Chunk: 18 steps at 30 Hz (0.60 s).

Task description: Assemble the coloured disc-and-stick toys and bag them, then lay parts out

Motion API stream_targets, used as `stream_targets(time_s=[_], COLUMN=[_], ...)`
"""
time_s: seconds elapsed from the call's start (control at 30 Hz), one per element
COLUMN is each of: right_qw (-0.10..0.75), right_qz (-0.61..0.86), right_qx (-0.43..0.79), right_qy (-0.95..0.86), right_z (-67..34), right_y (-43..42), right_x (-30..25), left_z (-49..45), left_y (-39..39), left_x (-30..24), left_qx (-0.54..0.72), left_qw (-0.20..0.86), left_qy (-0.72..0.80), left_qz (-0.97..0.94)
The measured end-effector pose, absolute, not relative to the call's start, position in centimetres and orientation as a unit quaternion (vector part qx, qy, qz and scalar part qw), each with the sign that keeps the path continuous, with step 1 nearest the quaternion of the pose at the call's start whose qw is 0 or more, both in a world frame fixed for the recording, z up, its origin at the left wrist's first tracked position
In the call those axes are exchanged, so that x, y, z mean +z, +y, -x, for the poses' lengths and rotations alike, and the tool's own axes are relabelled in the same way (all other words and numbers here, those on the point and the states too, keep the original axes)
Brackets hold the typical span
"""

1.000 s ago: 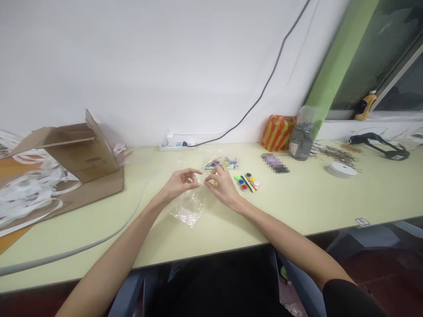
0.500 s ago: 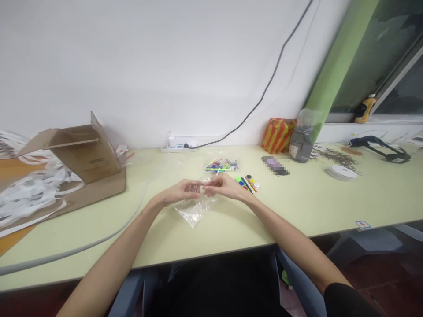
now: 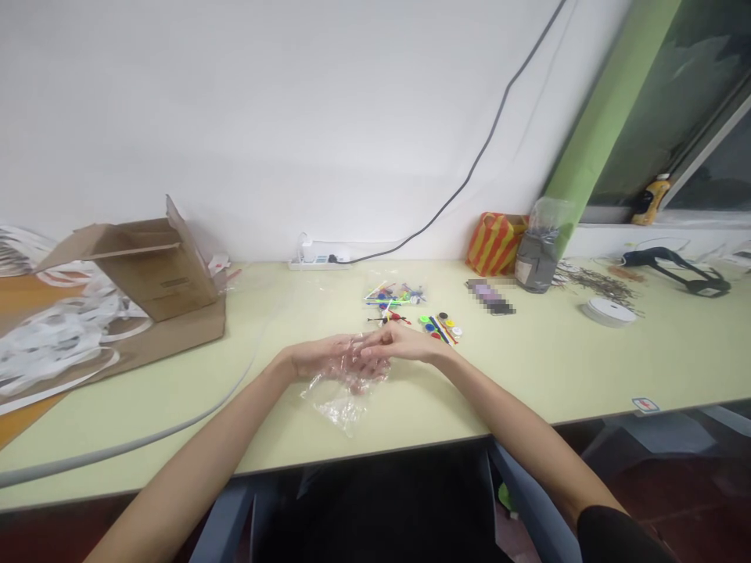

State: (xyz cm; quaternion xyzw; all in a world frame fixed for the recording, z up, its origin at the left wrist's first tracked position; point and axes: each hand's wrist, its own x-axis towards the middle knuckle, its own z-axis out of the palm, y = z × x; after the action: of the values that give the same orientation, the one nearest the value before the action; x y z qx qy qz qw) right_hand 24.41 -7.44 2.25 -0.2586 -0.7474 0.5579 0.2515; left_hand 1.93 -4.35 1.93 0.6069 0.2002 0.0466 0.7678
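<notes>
**A:** Hands status?

**B:** The left hand (image 3: 320, 360) is lying palm-down, fingers loosely extended, not clenched. The right hand (image 3: 406, 344) is reaching across, its fingertips (image 3: 364, 351) touching the left fingers.

**A:** Grasping anything?

**B:** Can't tell. A clear plastic bag (image 3: 339, 410) is bunching under and around the left fingers, and the film is hiding the contact. Possibly a light pinch, but the view is poor.

**A:** What's nearby?

**B:** Just past the right hand, small red-and-black pieces (image 3: 390, 317) are lying on the pale tabletop (image 3: 545, 375). Beside them, round colour caps (image 3: 440, 327) are sitting in a cluster. Behind both, a second clear bag of coloured sticks (image 3: 393, 295) is lying flat.
</notes>
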Motion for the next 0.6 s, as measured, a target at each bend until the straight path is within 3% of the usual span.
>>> stream_targets(time_s=[0.07, 0.17, 0.27, 0.4, 0.6], right_qw=[0.266, 0.384, 0.465, 0.421, 0.313], right_qz=[0.278, 0.321, 0.338, 0.322, 0.302], right_qx=[0.511, 0.351, 0.146, -0.027, -0.075], right_qy=[-0.769, -0.791, -0.805, -0.848, -0.897], right_z=[-24.4, -24.4, -24.5, -24.4, -23.8], right_y=[-7.4, -7.4, -7.6, -7.3, -6.0], right_x=[2.1, 2.1, 2.0, 1.3, -0.9], left_z=[-2.1, -2.1, -1.5, -0.5, 0.0], left_y=[-4.4, -3.9, -2.6, -0.8, -0.1], left_x=[1.9, 2.3, 2.7, 2.0, 1.5], left_qx=[0.058, 0.113, 0.251, 0.388, 0.341], left_qw=[0.766, 0.721, 0.509, 0.14, -0.033], left_qy=[0.191, 0.185, 0.25, 0.312, 0.315], left_qz=[-0.611, -0.658, -0.785, -0.856, -0.885])
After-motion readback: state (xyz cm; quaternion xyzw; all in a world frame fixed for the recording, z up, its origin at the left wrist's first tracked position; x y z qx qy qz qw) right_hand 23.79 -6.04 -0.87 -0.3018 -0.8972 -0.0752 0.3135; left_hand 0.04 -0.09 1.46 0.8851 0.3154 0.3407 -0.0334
